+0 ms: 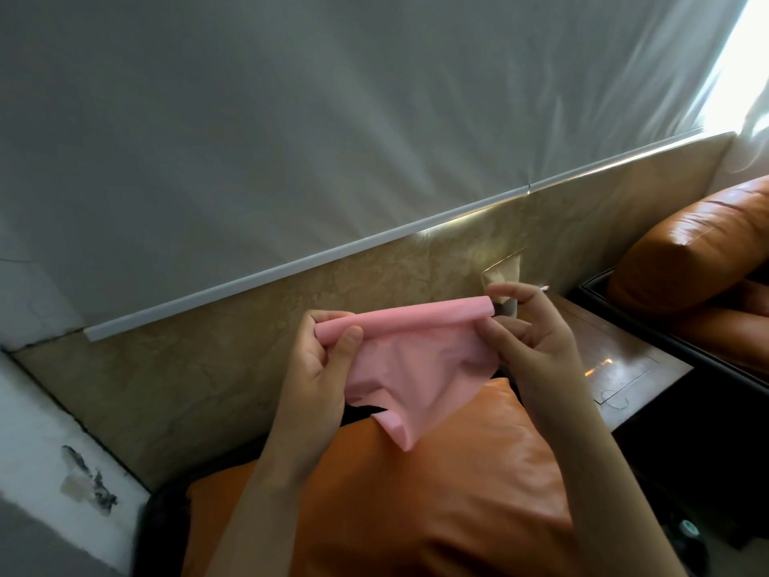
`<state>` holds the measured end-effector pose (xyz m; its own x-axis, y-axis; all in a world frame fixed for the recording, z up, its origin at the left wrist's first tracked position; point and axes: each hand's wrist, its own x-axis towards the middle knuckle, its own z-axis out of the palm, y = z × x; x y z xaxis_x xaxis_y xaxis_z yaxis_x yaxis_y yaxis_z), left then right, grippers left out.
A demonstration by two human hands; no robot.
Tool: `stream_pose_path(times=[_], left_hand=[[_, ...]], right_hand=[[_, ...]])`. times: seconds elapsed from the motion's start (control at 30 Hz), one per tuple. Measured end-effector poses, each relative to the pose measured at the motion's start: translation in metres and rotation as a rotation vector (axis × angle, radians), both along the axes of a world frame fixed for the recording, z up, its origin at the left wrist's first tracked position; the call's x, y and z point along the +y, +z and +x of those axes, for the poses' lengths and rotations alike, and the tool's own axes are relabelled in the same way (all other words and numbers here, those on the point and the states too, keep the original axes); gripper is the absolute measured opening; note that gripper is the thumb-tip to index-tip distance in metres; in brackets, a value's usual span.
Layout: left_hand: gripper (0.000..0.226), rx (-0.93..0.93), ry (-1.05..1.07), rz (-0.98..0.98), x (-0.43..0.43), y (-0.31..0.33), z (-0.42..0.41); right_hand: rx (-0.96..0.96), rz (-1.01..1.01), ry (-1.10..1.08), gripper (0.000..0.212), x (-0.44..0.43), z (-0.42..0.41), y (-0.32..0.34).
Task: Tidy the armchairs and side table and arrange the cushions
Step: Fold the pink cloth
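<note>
- Both hands are up in front of the chest, apart, each clamped on one end of a pink cloth [416, 360].
- left hand [328, 364]: fingers curled round the L end of the cloth's rolled top edge, thumb pressed flat on the front, so a firm grip.
- right hand [528, 335]: thumb + forefinger pinch the R end of the roll. The other fingers are loosely bent and spread, touching nothing I can make out.
- The cloth is stretched btw. the two hands, with its top edge rolled into a narrow tube. The rest hangs slack, and its lowest corner dangles just over the orange cushion [416, 501] – can't tell if it touches.
- The cushion is glossy, leather-look, and sits directly below the forearms on a dark seat.
- bench [616, 368]: dark polished wood, just R of the cushion, against the wall and partly hidden behind the right hand.
- A second armchair [699, 251] w/ orange leather stands beyond the bench, far R.
- Behind it all is a beige marbled wall panel [208, 368], w/ a white sheet [291, 118] hanging above it.
</note>
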<state>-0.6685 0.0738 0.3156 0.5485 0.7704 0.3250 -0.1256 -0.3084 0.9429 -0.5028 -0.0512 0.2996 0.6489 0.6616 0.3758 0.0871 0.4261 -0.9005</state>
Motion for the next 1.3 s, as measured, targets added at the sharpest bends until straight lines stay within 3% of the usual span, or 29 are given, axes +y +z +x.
stream_pose_path(times=[0.37,0.6,0.8,0.9,1.1,1.2,1.3], left_hand=[[0.030,-0.021,0.027,0.012,-0.002,0.001,-0.004],[0.027,0.017,-0.034,0.065,-0.001,0.004,-0.007],[0.021,-0.004,-0.110,0.077,0.004,0.013,-0.014],[0.019,-0.012,-0.145,0.049,0.006,0.014,-0.018],[0.013,-0.070,-0.227,-0.094,0.013,0.013,-0.025],[0.039,-0.121,-0.320,-0.149,0.017,0.012,-0.027],[0.039,-0.159,-0.368,-0.156,0.021,0.011,-0.029]], right_hand=[[-0.077,-0.071,0.127,0.023,-0.004,-0.004,0.006],[-0.078,-0.052,0.099,0.006,-0.004,-0.003,0.005],[-0.050,-0.014,0.175,0.035,-0.008,0.000,0.008],[-0.047,-0.008,0.216,0.038,-0.009,0.001,0.009],[-0.031,0.015,0.238,0.014,-0.009,-0.002,0.010],[-0.003,0.053,0.258,0.013,-0.010,-0.001,0.009],[-0.004,0.078,0.321,0.022,-0.012,0.003,0.007]])
